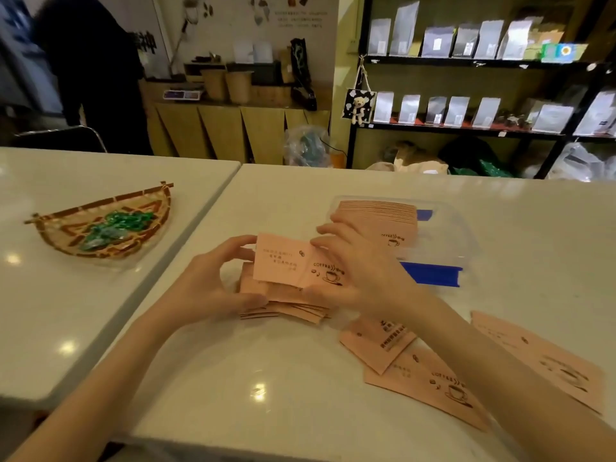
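Both forearms come in from the bottom edge and meet at frame centre. Left hand: fingers curled over the top-left corner of the pink sleeve, thumb low, probably bearing on the pile underneath, but that contact is blurred. Right hand: fingertips hooked over the sleeve's top edge, thumb under its lower edge, so it's clamped on the right half. The sleeve is held tilted, printed face to the camera, just above the pile on the white table. The right palm covers the sleeve's right end and part of the cup print. The pile is mostly hidden by the sleeve and hands, with only fanned edges showing. Clear box, right of centre, holds a stack of the same sleeves; its near wall is partly behind the right wrist. Loose sleeves at lower right are crossed by the right forearm, and one further right has print too smeared to read. Woven basket at left holds green wrapped pieces I can't identify.
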Motion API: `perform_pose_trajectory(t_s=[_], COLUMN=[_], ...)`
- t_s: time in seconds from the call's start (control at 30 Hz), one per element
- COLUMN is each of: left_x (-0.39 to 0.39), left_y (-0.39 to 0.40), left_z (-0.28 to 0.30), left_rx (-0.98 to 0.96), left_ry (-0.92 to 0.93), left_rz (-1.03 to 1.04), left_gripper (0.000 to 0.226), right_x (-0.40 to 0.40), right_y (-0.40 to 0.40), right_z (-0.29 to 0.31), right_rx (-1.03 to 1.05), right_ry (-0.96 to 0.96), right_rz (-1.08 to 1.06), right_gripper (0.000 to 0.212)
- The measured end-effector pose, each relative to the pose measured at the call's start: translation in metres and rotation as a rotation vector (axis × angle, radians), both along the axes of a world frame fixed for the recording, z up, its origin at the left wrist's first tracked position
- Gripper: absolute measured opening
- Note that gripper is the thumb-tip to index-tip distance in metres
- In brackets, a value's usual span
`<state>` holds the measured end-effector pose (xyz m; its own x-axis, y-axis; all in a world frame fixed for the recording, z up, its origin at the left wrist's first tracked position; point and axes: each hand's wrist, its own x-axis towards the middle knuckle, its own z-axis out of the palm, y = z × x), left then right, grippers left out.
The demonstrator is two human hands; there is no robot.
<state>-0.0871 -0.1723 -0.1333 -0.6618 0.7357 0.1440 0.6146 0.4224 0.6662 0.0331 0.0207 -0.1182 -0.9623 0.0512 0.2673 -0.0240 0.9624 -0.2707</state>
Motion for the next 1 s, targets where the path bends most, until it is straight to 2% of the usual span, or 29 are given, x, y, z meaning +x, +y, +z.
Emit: perform_pose_trajectory(t_s=[0.13,0.3,0.4,0.57,0.7,0.87,1.0], left_x=[-0.003,-0.003,0.011,0.052,0.083,0.104,0.115], left_y=[-0.003,-0.006,0.003,0.026,0.047,0.072,0.087], left_z=[-0.01,-0.008,-0.001,-0.003,-0.004,-0.007,-0.012], left_rx=[-0.032,-0.111,-0.141,-0.037,-0.055,-0.141,-0.28], left_ry=[-0.038,-0.021,0.057,0.238,0.369,0.43,0.555], left_rz=[-0.016,-0.077,-0.167,-0.269,-0.298,-0.361,-0.303], left_gripper=[0.083,0.1,0.094,0.072,0.07,0.077,0.091], right_x=[-0.002,-0.001,0.004,0.033,0.078,0.131,0.156], right_y=[-0.006,-0.008,-0.005,0.009,0.025,0.035,0.041], right_z=[-0.011,-0.017,-0.019,-0.01,-0.004,-0.012,-0.025], right_rx=[0.073,0.182,0.219,0.006,-0.157,-0.153,-0.046], right_ry=[-0.034,-0.093,-0.132,-0.055,-0.032,-0.179,-0.3], right_rz=[0.051,0.063,0.063,0.033,-0.037,-0.131,-0.212], right_gripper=[0.069,0.067,0.069,0.061,0.06,0.061,0.085])
